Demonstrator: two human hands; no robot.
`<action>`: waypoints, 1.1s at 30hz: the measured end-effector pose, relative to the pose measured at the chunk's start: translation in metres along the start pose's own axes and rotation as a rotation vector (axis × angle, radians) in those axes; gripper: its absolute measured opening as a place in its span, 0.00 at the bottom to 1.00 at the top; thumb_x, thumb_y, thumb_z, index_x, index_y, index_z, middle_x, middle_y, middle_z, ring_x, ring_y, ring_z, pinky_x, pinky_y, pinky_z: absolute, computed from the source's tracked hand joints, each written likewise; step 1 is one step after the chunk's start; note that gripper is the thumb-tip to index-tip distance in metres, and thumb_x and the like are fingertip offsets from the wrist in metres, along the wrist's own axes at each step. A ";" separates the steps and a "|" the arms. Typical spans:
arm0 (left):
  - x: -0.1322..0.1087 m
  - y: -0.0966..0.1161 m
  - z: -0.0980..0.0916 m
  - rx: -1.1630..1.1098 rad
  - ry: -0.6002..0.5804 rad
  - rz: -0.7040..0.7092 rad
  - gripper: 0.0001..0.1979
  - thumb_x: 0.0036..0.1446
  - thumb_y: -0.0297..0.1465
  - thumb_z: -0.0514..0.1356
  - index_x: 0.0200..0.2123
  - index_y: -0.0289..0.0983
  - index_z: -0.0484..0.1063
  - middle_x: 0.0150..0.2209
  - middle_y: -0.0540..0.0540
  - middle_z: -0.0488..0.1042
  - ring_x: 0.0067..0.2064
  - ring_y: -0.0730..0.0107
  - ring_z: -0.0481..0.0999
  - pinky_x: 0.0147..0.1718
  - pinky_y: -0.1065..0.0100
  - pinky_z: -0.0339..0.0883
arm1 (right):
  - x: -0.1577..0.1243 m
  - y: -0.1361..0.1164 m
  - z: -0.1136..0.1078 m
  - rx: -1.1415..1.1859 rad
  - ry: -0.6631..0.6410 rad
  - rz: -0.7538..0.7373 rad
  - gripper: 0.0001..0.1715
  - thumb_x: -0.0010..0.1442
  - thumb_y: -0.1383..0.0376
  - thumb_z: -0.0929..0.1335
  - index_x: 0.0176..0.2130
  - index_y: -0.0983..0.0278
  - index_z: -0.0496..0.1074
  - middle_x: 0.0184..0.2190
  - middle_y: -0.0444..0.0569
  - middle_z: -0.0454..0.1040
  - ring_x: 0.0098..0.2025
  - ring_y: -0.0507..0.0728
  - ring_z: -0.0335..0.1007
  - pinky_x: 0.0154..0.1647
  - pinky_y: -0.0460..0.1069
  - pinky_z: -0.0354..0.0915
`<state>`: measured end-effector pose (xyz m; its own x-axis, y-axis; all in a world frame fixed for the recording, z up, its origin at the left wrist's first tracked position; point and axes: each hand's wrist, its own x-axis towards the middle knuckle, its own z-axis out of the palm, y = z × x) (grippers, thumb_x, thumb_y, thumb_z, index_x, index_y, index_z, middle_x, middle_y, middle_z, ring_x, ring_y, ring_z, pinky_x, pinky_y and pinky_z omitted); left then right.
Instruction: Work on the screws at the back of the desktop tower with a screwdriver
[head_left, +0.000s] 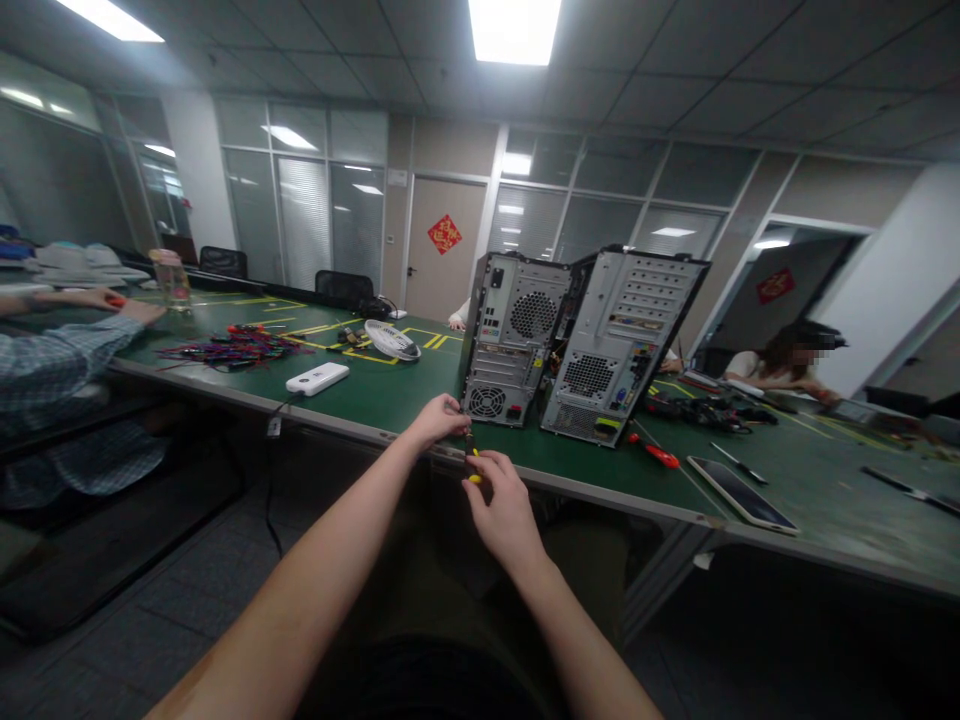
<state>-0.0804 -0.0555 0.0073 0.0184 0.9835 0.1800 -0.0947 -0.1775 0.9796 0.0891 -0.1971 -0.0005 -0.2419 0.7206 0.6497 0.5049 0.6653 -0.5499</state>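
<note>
Low over the table's front edge, my right hand (504,500) is closed around a yellow-and-dark hand tool (474,455). Its exact kind is too small and too covered by fingers to tell. The tool points up and away, toward my left hand (439,424). Pinched fingers of that left hand meet the tool's tip; whatever lies between them is hidden. Just beyond both hands stands a computer case (517,335), its rear panel with fans and ports facing me. A second computer case (611,350) stands upright to its right, slightly angled.
On the green table (375,410), a white power bank (318,379) with a cable and a heap of coloured wires (240,346) lie left. A red-handled tool (656,452), a phone (741,494) and black cables (712,412) lie right. Other people sit at both sides.
</note>
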 end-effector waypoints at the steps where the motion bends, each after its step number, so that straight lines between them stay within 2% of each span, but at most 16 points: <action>1: -0.001 0.000 0.000 0.006 0.004 0.002 0.21 0.51 0.23 0.71 0.36 0.37 0.60 0.21 0.50 0.76 0.23 0.71 0.78 0.27 0.73 0.70 | 0.000 0.000 0.000 0.005 0.003 0.002 0.14 0.62 0.70 0.68 0.49 0.61 0.75 0.51 0.54 0.73 0.52 0.61 0.73 0.56 0.56 0.72; 5: -0.002 0.002 0.002 0.035 -0.010 0.017 0.19 0.52 0.22 0.70 0.35 0.38 0.60 0.21 0.51 0.76 0.21 0.73 0.76 0.26 0.74 0.68 | 0.001 0.001 0.001 0.049 0.026 0.053 0.07 0.64 0.64 0.69 0.43 0.63 0.73 0.42 0.53 0.75 0.44 0.60 0.75 0.45 0.53 0.75; 8: -0.002 0.002 0.001 0.054 -0.032 0.021 0.20 0.51 0.21 0.70 0.36 0.38 0.60 0.21 0.51 0.77 0.21 0.74 0.76 0.25 0.75 0.67 | 0.001 0.001 0.002 0.073 0.052 0.067 0.08 0.64 0.63 0.70 0.44 0.63 0.72 0.43 0.53 0.74 0.43 0.59 0.75 0.41 0.51 0.76; 11: -0.002 0.001 0.000 0.049 -0.030 0.021 0.21 0.50 0.23 0.71 0.36 0.38 0.60 0.22 0.50 0.77 0.21 0.73 0.76 0.26 0.74 0.68 | 0.001 0.001 0.001 0.055 0.030 0.015 0.12 0.66 0.65 0.67 0.49 0.61 0.74 0.49 0.54 0.72 0.49 0.60 0.73 0.48 0.53 0.74; 15: -0.002 0.001 0.000 0.047 -0.021 0.017 0.22 0.50 0.25 0.72 0.36 0.38 0.59 0.22 0.50 0.77 0.22 0.73 0.76 0.28 0.73 0.69 | 0.001 0.003 -0.001 0.024 -0.027 0.009 0.12 0.65 0.67 0.67 0.47 0.60 0.77 0.52 0.54 0.71 0.53 0.60 0.73 0.56 0.56 0.71; 18: 0.000 0.000 0.001 0.086 0.006 0.002 0.18 0.55 0.24 0.68 0.36 0.39 0.59 0.21 0.52 0.76 0.23 0.73 0.76 0.29 0.73 0.69 | 0.001 0.003 -0.002 0.000 -0.056 0.022 0.14 0.63 0.70 0.68 0.48 0.61 0.76 0.54 0.54 0.71 0.54 0.61 0.73 0.58 0.56 0.70; 21: 0.004 -0.001 0.001 0.232 0.123 0.020 0.10 0.60 0.24 0.61 0.36 0.38 0.61 0.23 0.52 0.75 0.25 0.72 0.77 0.31 0.71 0.69 | 0.002 0.002 -0.004 -0.020 -0.020 0.006 0.11 0.64 0.69 0.68 0.47 0.62 0.75 0.51 0.54 0.73 0.53 0.61 0.73 0.58 0.57 0.69; 24: 0.008 -0.001 -0.003 0.502 0.291 0.136 0.06 0.59 0.22 0.59 0.36 0.38 0.66 0.30 0.48 0.78 0.33 0.69 0.79 0.39 0.68 0.71 | 0.002 0.001 -0.004 -0.019 0.013 -0.015 0.08 0.65 0.67 0.68 0.45 0.62 0.74 0.48 0.54 0.74 0.51 0.61 0.73 0.56 0.56 0.70; 26: 0.010 0.002 -0.005 0.670 0.331 0.231 0.07 0.59 0.21 0.58 0.38 0.37 0.69 0.37 0.44 0.79 0.42 0.66 0.80 0.46 0.65 0.70 | 0.002 0.001 -0.003 -0.012 0.024 -0.030 0.09 0.66 0.66 0.67 0.46 0.62 0.74 0.49 0.54 0.74 0.52 0.60 0.73 0.56 0.55 0.70; 29: 0.014 0.009 -0.007 0.836 0.294 0.326 0.15 0.58 0.17 0.55 0.46 0.33 0.72 0.47 0.37 0.79 0.51 0.62 0.78 0.54 0.63 0.68 | 0.003 0.001 -0.004 -0.018 0.053 -0.051 0.13 0.69 0.66 0.64 0.48 0.61 0.77 0.52 0.54 0.73 0.53 0.60 0.73 0.58 0.54 0.69; 33: 0.017 0.011 -0.005 0.950 0.182 0.337 0.25 0.56 0.15 0.53 0.57 0.30 0.69 0.57 0.33 0.74 0.59 0.60 0.75 0.60 0.64 0.65 | 0.005 0.002 -0.009 -0.038 0.067 -0.039 0.14 0.67 0.66 0.65 0.46 0.61 0.80 0.52 0.55 0.74 0.53 0.60 0.74 0.60 0.56 0.68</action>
<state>-0.0862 -0.0404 0.0207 -0.0226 0.8536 0.5204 0.7622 -0.3222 0.5615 0.0967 -0.1935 0.0064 -0.2063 0.6789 0.7046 0.5275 0.6837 -0.5043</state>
